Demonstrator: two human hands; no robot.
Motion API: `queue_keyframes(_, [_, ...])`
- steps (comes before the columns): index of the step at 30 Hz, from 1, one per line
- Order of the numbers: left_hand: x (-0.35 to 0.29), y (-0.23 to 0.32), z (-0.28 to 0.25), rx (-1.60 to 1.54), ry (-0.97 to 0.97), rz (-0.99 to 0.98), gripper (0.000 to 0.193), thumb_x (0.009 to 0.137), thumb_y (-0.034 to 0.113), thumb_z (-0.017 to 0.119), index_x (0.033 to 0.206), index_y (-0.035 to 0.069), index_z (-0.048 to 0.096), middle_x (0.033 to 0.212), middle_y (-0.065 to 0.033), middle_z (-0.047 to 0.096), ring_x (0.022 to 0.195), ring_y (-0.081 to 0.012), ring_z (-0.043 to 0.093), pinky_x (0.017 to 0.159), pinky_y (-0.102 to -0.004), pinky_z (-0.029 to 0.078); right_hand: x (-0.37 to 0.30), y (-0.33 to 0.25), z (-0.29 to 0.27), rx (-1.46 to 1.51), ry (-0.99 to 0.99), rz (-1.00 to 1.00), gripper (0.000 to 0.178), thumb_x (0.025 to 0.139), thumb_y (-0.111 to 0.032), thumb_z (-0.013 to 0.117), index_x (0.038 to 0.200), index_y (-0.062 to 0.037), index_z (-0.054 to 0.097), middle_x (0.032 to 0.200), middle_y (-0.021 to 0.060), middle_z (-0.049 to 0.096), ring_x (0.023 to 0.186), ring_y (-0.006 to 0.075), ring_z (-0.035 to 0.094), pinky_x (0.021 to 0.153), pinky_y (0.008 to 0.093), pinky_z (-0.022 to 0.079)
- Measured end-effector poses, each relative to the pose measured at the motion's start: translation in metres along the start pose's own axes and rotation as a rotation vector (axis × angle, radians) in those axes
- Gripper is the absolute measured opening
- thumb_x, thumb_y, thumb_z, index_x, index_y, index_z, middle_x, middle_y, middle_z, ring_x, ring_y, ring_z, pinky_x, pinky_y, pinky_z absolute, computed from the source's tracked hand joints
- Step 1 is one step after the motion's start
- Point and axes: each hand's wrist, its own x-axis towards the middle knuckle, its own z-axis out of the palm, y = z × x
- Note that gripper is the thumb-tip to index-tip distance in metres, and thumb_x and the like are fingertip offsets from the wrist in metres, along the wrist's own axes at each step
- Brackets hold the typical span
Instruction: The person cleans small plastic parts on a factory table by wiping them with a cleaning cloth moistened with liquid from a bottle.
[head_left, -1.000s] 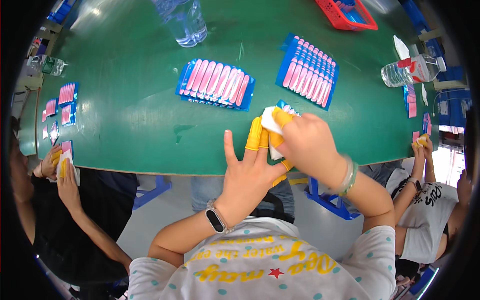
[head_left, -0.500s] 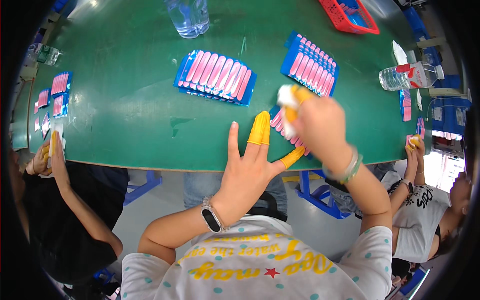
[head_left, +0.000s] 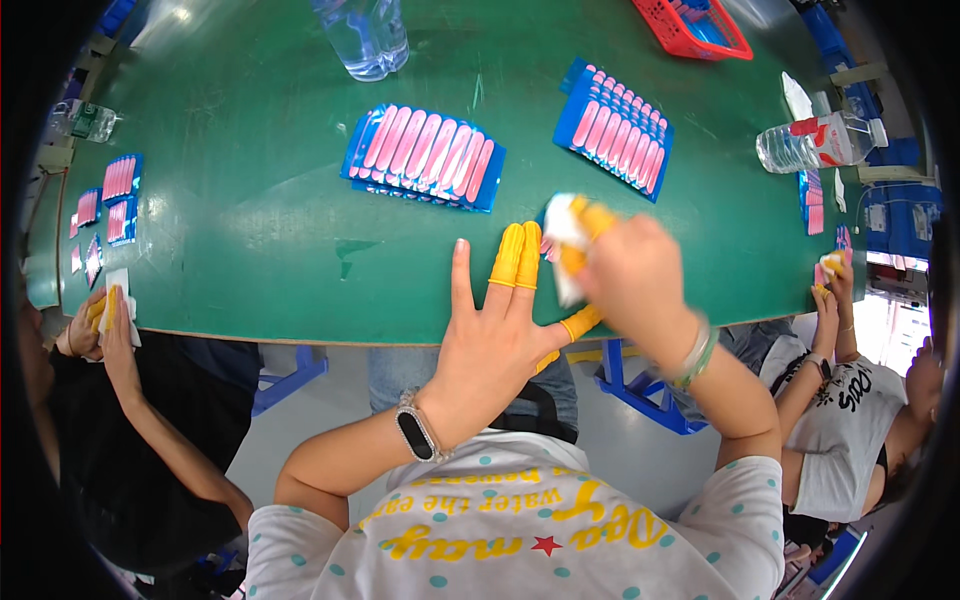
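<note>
My right hand (head_left: 640,275) is closed around a folded white cloth (head_left: 567,222), with yellow finger cots on its gripping fingers. It presses the cloth onto a blue sheet of pink strips (head_left: 547,248), mostly hidden beneath the hand and cloth. Close by on the left, my left hand (head_left: 490,335) lies with its fingers stretched and spread. Yellow cots cover its thumb and two of its fingers, whose tips reach the sheet's left edge. Beyond my hands are a stack of blue sheets with pink rounded strips (head_left: 428,155) and another similar stack (head_left: 615,135) farther right.
A clear bottle (head_left: 365,42) stands at the far side of the green table (head_left: 250,200). A red basket (head_left: 725,52) is at the far right, above a lying bottle (head_left: 815,146). Co-workers sit at left (head_left: 150,430) and right (head_left: 835,425), with small sheets (head_left: 120,178) near the left one.
My right hand and the cloth have shifted slightly left and toward me across the sheet, covering more of it. My left hand stays spread in nearly the same place.
</note>
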Motion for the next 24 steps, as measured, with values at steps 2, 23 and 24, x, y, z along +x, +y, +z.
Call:
queue_keyframes(2, [-0.001,0.000,0.001,-0.004,0.021,0.015,0.064,0.070,0.039,0.078,0.130,0.049,0.058,0.142,-0.0300,0.041,0.139,-0.0397,0.037,0.110,-0.0734,0.016,-0.008,-0.001,-0.004,0.022,-0.089,-0.108,0.023,0.071,-0.019,0.076,0.087,-0.0047,0.066,0.065,0.0102,0.061,0.059,0.0289,0.060,0.057,0.0393,0.049])
queue_keyframes(23, [-0.002,0.000,0.003,0.050,0.032,0.019,0.075,0.074,0.046,0.075,0.140,0.019,0.051,0.146,-0.0333,0.036,0.140,-0.0408,0.034,0.109,-0.0738,0.017,-0.039,-0.006,-0.008,-0.052,0.123,0.012,0.033,0.065,-0.019,0.079,0.092,-0.0045,0.066,0.070,0.0091,0.060,0.058,0.0239,0.057,0.058,0.0378,0.046])
queue_keyframes(24, [-0.001,0.000,0.003,0.050,0.039,0.027,0.074,0.074,0.045,0.075,0.139,0.019,0.052,0.146,-0.0334,0.036,0.140,-0.0410,0.034,0.109,-0.0741,0.017,-0.038,-0.001,-0.013,-0.049,0.085,0.058,0.035,0.065,-0.018,0.079,0.095,-0.0039,0.066,0.070,0.0094,0.061,0.057,0.0235,0.057,0.059,0.0369,0.047])
